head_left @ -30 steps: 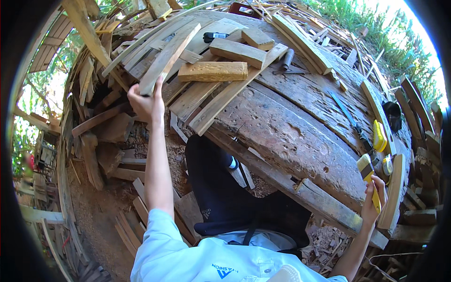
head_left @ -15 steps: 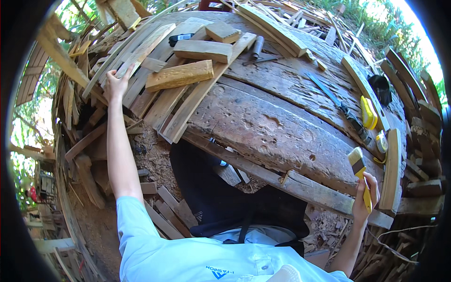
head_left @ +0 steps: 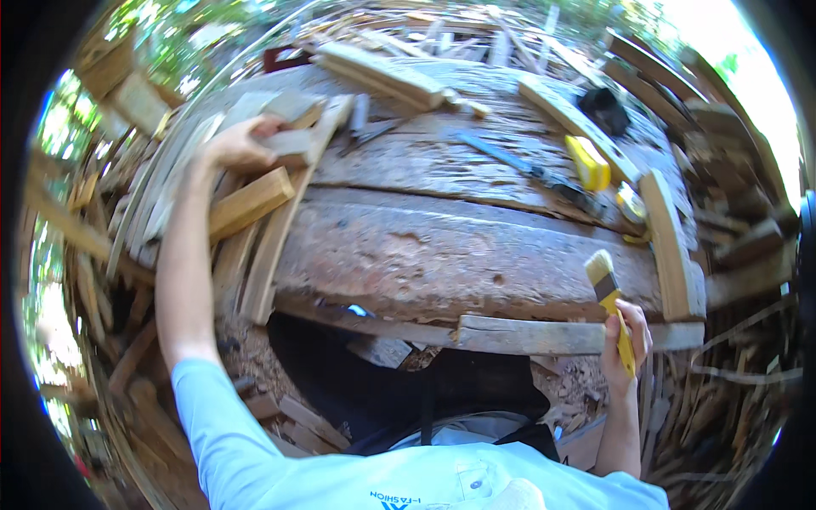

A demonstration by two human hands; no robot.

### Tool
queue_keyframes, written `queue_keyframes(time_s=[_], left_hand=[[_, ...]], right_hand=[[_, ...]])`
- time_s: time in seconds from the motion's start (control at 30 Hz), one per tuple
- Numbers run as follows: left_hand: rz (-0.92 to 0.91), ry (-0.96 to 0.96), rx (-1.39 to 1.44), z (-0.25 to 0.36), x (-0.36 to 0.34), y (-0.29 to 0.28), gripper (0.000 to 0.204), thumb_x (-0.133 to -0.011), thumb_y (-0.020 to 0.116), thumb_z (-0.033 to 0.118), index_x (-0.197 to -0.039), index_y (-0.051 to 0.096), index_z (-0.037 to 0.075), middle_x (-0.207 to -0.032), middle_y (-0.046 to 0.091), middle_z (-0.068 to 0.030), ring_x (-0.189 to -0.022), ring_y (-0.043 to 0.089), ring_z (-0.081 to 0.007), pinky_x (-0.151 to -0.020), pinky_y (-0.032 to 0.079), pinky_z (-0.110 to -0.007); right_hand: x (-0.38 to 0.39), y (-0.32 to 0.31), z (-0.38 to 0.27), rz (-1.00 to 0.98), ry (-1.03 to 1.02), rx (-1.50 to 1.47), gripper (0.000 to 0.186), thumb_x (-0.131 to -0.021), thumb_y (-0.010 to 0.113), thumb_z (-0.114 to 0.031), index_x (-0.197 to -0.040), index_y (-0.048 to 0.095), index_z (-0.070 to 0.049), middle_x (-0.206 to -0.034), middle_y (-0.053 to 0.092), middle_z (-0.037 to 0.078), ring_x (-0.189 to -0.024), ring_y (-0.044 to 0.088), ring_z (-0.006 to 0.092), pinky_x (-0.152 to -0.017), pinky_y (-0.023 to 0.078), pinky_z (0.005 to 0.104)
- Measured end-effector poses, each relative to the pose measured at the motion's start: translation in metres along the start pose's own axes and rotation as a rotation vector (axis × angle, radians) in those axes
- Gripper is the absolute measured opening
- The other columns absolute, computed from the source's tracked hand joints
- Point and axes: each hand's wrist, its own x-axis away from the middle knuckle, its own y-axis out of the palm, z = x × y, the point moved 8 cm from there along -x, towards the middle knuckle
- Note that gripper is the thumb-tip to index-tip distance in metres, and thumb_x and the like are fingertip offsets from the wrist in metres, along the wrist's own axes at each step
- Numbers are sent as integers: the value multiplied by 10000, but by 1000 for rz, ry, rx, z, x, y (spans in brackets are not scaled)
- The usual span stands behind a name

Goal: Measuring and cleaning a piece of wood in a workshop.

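Observation:
My right hand (head_left: 627, 338) is closed round the yellow handle of a paintbrush (head_left: 609, 289), held upright with its pale bristles pointing up above the bench's front edge. At the left, my left hand (head_left: 238, 146) is over the stacked wood, slightly blurred, its fingers and thumb curled round the left end of a wooden block (head_left: 294, 146). Just nearer lies a yellowish block (head_left: 252, 204). Another block (head_left: 297, 109) sits behind my fingers, partly hidden. These rest across several planks, including a long one (head_left: 285, 221) on the left of the workbench (head_left: 382, 251).
A blue-bladed tool (head_left: 493, 153) with a dark part, a yellow brush-like object (head_left: 588, 163) and a tape measure (head_left: 629, 202) lie on the right of the bench. Boards (head_left: 671, 246) edge that side. Scrap wood (head_left: 731, 170) is piled around.
My left hand has moved from a plank at the far left onto the wooden block. The view has swung, shifting the bench leftward. My right hand still holds the paintbrush.

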Motion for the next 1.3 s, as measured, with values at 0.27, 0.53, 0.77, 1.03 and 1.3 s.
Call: queue_keyframes(time_s=[0.27,0.53,0.77,1.03,1.3], left_hand=[[114,-27,-542,16,-2,-11,748,-708,906,262,-1387,659,67,-1255,727,-140,-1133,696,-300,-1019,535,-422],[257,398,-632,272,37,82,666,-726,876,257,-1343,677,102,-1212,679,-119,-1127,647,-314,-1013,521,-435],[110,587,-450,303,70,221,693,-733,908,402,-1325,694,111,-1173,679,-88,-1124,625,-264,-992,517,-427],[313,552,-218,298,49,254,693,-756,869,500,-1280,690,82,-1149,660,-79,-1118,622,-289,-992,523,-439],[300,528,-195,296,44,260,717,-740,855,581,-1260,714,109,-1146,683,-55,-1104,620,-273,-992,526,-436]], right_hand=[[-2,-2,6,56,-37,-31,229,-918,672,41,-1144,657,9,-941,724,174,-772,726,317,-676,564,371],[-11,1,13,79,-36,-57,266,-882,722,63,-1136,693,-13,-925,729,160,-741,729,286,-634,558,347],[-48,15,8,-25,-187,-15,340,-829,821,5,-1156,760,-64,-947,754,97,-769,738,220,-663,585,319],[-110,33,33,-181,-316,145,359,-866,823,-206,-1201,764,-92,-1014,785,115,-879,759,238,-798,613,370],[-190,124,43,-335,-205,-147,369,-969,689,-296,-1309,727,-159,-1169,775,130,-1057,744,268,-975,555,389]])
